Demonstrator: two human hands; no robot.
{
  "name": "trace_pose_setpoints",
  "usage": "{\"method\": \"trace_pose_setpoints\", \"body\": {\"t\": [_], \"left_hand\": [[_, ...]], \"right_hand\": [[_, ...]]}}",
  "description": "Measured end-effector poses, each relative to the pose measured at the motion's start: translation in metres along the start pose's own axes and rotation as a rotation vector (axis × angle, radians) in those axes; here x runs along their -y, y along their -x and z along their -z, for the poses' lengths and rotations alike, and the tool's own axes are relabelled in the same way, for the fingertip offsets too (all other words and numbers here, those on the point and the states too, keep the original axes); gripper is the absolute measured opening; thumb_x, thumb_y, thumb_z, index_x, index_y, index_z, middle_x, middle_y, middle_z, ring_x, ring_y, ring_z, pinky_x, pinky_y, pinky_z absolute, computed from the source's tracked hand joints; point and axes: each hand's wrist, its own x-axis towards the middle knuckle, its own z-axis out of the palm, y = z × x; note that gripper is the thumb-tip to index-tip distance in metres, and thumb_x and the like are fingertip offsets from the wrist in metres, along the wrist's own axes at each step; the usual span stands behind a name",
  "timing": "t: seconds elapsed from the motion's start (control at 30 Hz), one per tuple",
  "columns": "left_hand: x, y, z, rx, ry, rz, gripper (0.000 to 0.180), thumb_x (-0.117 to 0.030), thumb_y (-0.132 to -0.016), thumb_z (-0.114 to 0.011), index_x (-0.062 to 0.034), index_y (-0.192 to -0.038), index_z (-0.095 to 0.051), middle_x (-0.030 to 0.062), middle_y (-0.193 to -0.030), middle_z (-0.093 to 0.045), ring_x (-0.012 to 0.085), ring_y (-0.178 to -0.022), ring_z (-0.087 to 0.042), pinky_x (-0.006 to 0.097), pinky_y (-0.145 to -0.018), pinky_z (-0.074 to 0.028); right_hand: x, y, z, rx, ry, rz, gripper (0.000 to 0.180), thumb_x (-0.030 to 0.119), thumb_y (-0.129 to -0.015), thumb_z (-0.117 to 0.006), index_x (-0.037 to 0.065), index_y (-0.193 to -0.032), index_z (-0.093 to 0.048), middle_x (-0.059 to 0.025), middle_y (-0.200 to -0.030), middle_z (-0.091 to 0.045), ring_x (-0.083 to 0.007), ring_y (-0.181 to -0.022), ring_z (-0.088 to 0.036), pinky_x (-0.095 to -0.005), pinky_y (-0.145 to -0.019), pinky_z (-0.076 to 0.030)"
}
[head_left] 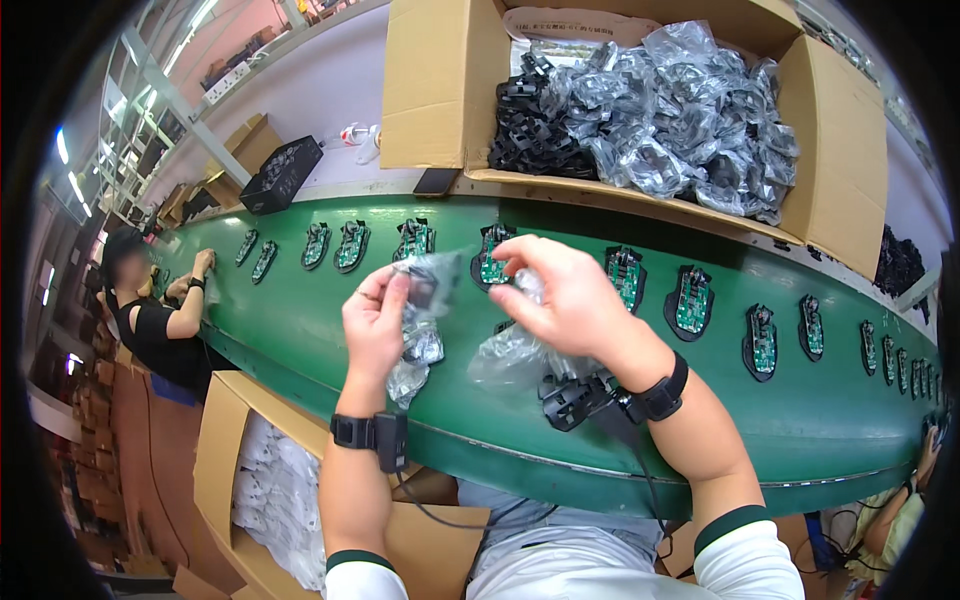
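My left hand [374, 325] pinches a clear plastic bag [432, 280] with a dark part inside, between thumb and fingers. To its right, my right hand [572, 298] is curled around crumpled clear plastic film [528, 286]. A loose clear bag [508, 358] shows below that hand; whether it joins the film in the palm I cannot tell. Beneath my left hand lie small bagged parts [416, 362] on the green conveyor belt [700, 420]. Black plastic parts [572, 402] rest near my right wrist. Behind my hands sit black housings with green circuit boards [494, 256].
More board-fitted housings [692, 302] line the belt on both sides. A large cardboard box [845, 150] of bagged and loose black parts stands behind it. Another box [222, 430] with white pieces is at lower left. A co-worker [150, 310] works at far left, another person [890, 520] at right.
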Motion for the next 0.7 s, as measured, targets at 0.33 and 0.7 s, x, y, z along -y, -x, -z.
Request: {"method": "trace_pose_setpoints", "body": {"t": [0.33, 0.7], "left_hand": [[-0.023, 0.02, -0.03, 0.076, 0.25, 0.072, 0.029, -0.02, -0.106, -0.058, -0.0016, -0.127, -0.065, 0.0051, -0.094, -0.074, 0.0098, -0.085, -0.069, 0.025, -0.077, -0.057], [-0.025, 0.019, -0.03, 0.07, -0.399, -0.239, 0.011, -0.002, -0.086, -0.076, -0.004, -0.097, -0.078, 0.016, -0.121, -0.068, 0.0242, -0.109, -0.066, 0.036, -0.095, -0.053]], "right_hand": [[-0.003, 0.002, 0.011, 0.23, -0.196, -0.156, 0.016, 0.021, -0.088, -0.073, 0.007, -0.096, -0.074, -0.0166, -0.082, -0.071, -0.0343, -0.08, -0.071, -0.0398, -0.073, -0.055], [0.01, 0.006, 0.013, 0.023, 0.105, 0.025, 0.007, 0.013, -0.086, -0.075, 0.01, -0.092, -0.074, -0.0089, -0.091, -0.067, -0.0289, -0.076, -0.069, -0.0391, -0.067, -0.055]]}}
